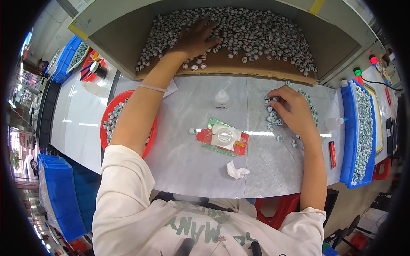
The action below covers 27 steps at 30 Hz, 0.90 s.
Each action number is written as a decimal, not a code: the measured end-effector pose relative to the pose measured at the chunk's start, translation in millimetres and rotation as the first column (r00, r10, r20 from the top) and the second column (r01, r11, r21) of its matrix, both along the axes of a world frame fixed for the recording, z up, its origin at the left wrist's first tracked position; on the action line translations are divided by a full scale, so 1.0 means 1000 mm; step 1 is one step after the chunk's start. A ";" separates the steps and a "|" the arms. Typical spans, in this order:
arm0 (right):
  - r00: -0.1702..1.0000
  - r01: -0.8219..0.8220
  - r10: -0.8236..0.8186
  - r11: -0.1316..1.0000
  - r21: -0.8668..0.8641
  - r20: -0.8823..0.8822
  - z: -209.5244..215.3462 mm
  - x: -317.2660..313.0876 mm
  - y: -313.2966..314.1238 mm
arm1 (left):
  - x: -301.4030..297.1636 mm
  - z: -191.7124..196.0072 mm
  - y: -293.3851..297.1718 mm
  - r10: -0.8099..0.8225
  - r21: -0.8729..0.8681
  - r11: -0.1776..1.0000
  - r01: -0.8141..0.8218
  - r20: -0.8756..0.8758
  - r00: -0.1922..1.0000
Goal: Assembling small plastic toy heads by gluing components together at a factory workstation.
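Note:
My left hand (196,39) reaches into a wide heap of small round white pieces with red and dark marks (256,32) at the back. Its fingers are spread over the heap, and none of the pieces is visibly gripped. On the right of the table, my right hand (294,106) has its thumb and forefinger curled close together around a small green-and-white piece (275,99). More green-and-white pieces (273,121) lie loose beneath and around it. Between my arms a clear round dish (224,135) rests on red and green packets, with one small white piece (192,131) beside it.
A red basin (106,138) of small pieces stands under my left forearm. Near the centre are a white dropper bottle (222,99) and crumpled tissue (237,171). To the right are another bottle (332,123), a red marker-like stick (332,154) and a blue tray (351,141) full of pieces.

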State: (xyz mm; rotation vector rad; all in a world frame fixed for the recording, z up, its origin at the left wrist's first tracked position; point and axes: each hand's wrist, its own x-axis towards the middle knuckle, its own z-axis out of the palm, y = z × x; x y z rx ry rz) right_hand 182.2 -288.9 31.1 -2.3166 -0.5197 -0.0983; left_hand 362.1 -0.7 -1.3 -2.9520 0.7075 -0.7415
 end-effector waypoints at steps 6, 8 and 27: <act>1.000 -0.011 0.011 1.000 0.004 -0.008 -0.001 0.003 0.007 | 0.039 -0.036 0.029 -0.077 0.143 0.986 0.079 -0.025 0.997; 1.000 0.013 -0.013 1.000 0.000 -0.002 0.001 0.000 -0.001 | 0.022 -0.014 0.007 -0.018 -0.048 0.999 0.010 -0.148 0.989; 1.000 -0.001 0.001 1.000 -0.005 -0.001 -0.001 0.000 0.001 | -0.008 0.023 0.016 -0.131 -0.299 0.954 -0.016 -0.466 0.875</act>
